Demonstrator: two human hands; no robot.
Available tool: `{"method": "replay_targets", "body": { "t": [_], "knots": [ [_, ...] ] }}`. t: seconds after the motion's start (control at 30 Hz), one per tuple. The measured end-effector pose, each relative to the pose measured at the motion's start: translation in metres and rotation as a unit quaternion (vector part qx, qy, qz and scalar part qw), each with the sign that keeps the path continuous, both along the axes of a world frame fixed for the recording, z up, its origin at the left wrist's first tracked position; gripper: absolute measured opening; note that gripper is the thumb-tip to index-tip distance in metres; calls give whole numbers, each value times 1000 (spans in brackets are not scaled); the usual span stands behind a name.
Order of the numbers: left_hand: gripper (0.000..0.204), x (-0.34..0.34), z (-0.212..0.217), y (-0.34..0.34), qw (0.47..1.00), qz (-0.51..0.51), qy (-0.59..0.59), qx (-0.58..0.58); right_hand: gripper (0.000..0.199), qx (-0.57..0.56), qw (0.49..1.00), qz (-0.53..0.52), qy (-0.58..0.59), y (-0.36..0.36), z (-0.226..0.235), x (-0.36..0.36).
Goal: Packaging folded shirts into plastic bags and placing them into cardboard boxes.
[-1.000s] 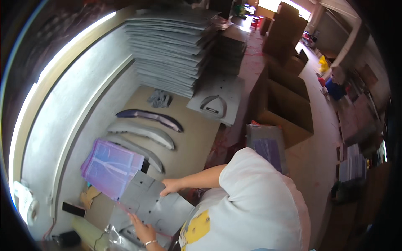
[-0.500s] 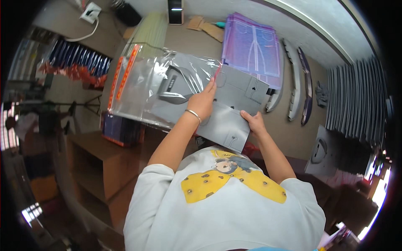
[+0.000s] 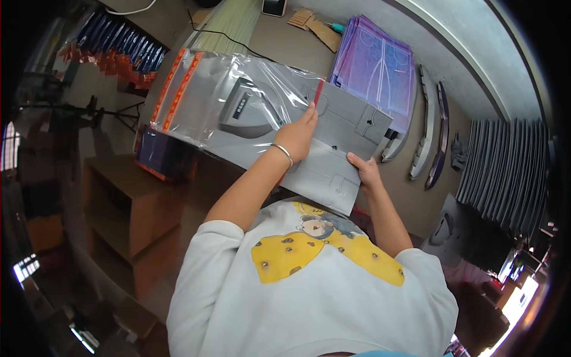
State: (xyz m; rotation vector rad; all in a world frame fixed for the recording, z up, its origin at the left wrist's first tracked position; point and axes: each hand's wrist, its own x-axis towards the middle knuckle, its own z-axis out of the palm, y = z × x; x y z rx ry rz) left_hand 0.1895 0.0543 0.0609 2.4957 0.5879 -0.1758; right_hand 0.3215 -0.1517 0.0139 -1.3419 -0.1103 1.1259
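Note:
A flat grey plastic case [image 3: 353,114] with a moulded handle lies tilted across in front of me. Its left part, handle included, sits inside a clear plastic bag [image 3: 205,89] that has orange-red strips at the left end and a red strip by its mouth. My left hand [image 3: 297,138] is closed on the bag near that mouth, fingers together on top and thumb hidden. At the case's near right edge, my right hand [image 3: 367,172] grips the uncovered end, thumb above and fingers mostly underneath.
Purple-blue printed sheets [image 3: 375,68] are stacked behind the case. Curved grey strips [image 3: 425,128] lie to the right, before a row of standing grey panels [image 3: 505,166]. Pale translucent sheets [image 3: 229,30] and cardboard pieces [image 3: 324,34] lie farther back. A wooden shelf [image 3: 156,235] stands at lower left.
The view has shifted a little. My left hand has slid slightly right along the case, and the bag lies straighter over it. My right hand keeps its grip on the end.

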Motion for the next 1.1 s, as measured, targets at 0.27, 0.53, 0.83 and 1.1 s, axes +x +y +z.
{"method": "replay_targets", "body": {
  "t": [0.27,0.53,0.83,1.1],
  "knots": [
    [70,-28,26,31,997,51,-44,42,39,-63,995,-31,-67,3,-15,-4],
    [66,-20,26,6,997,22,-39,66,35,-37,991,-25,-125,-6,10,-6],
    [64,-31,38,-6,998,22,-35,57,37,-10,998,13,-63,-32,50,3],
    [67,-36,2,15,996,72,-35,36,34,-17,996,0,-83,20,38,-30]
  ]
}}
